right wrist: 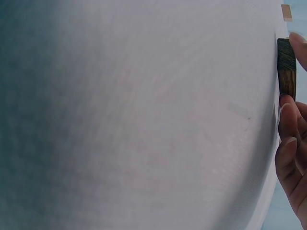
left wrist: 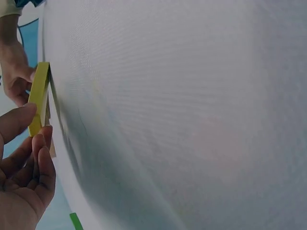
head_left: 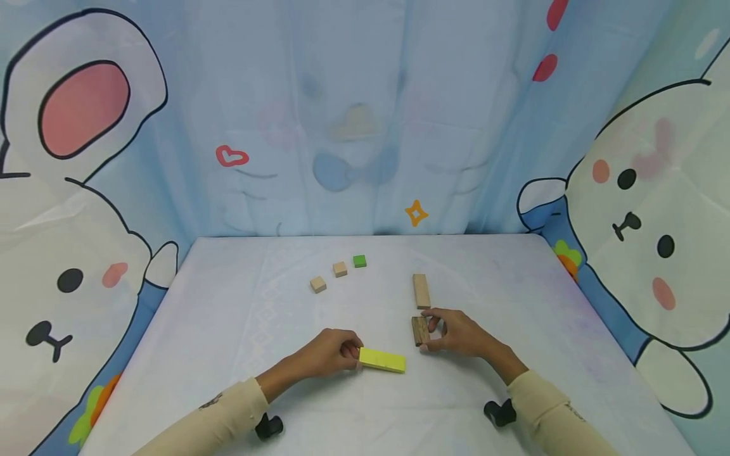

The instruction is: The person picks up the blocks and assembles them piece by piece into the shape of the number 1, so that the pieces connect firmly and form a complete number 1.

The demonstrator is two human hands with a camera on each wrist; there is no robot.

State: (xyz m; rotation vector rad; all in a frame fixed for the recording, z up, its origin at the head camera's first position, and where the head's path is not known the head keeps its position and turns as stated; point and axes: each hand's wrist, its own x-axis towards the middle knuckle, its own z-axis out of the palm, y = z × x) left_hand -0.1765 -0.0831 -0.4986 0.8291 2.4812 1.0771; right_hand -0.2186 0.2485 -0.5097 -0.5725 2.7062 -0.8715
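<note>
My left hand [head_left: 329, 350] pinches the left end of a long yellow block [head_left: 382, 360] between thumb and fingers. In the left wrist view the thumb lies on one side of the yellow block [left wrist: 39, 96], with fingertips at its lower end. To the right, my right hand [head_left: 461, 334] grips a short dark brown wooden block [head_left: 420, 332] by its far and near ends. The right wrist view shows this brown block [right wrist: 287, 69] between thumb and finger. Just beyond it lies a longer pale wooden block [head_left: 421, 291], close to the right index finger.
Two small pale wooden cubes [head_left: 340, 270] and a green block [head_left: 359, 261] sit toward the back of the white-covered table [head_left: 274, 316]. A blue patterned curtain [head_left: 342, 114] hangs behind the far edge. Black wrist-worn pieces [head_left: 500, 413] show beneath both sleeves.
</note>
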